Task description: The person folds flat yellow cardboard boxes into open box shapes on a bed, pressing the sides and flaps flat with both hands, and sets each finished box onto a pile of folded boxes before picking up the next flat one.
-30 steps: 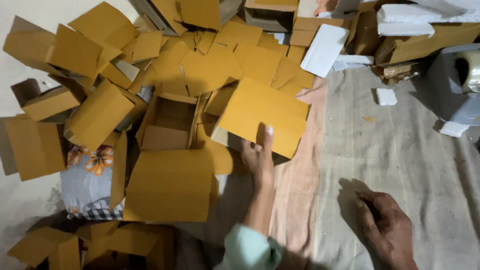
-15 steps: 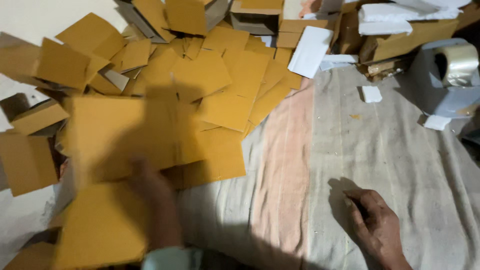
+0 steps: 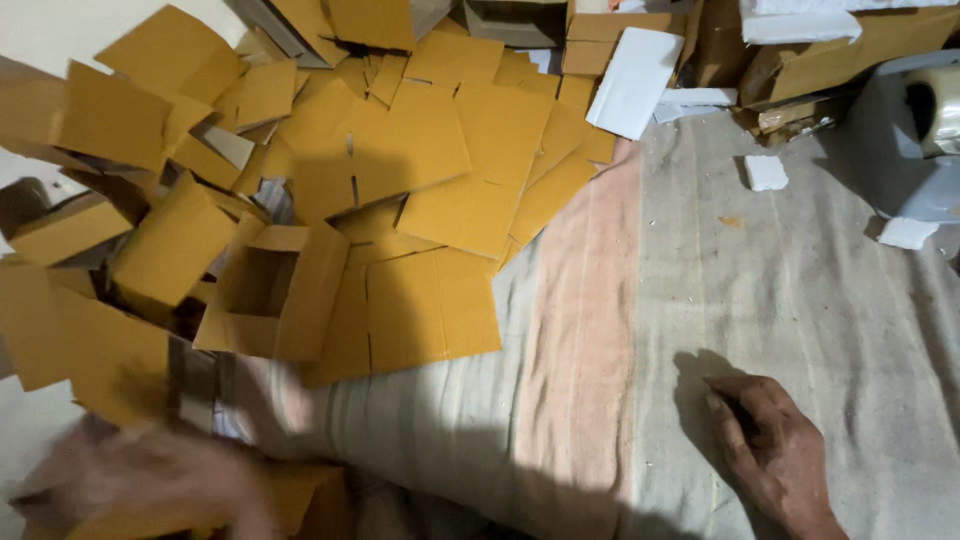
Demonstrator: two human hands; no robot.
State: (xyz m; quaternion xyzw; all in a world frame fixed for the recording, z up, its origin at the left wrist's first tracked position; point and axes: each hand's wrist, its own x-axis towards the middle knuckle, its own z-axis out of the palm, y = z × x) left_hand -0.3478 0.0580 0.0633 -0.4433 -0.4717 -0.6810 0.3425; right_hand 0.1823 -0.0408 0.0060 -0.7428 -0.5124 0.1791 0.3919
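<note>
Left hand: the left hand (image 3: 150, 485) is seen blurred at the lower left edge, laid over a flat brown cardboard piece (image 3: 290, 495); how far it is open, and whether the piece is gripped, cannot be told.
Right hand: the right hand (image 3: 775, 450) is rested on the striped cloth (image 3: 800, 300) at the lower right, fingers loosely curled, nothing held.
Cardboard heap: a heap of flattened cardboard blanks (image 3: 420, 150) is spread across the upper left, well apart from the right hand.
Folded box: one open cardboard box (image 3: 270, 290) is set up among the blanks, just above the left hand.
Background: a white sheet (image 3: 635, 80) is leaned at the top, a small white scrap (image 3: 767, 172) is lain on the cloth, and a tape dispenser (image 3: 925, 130) is placed at the right edge.
</note>
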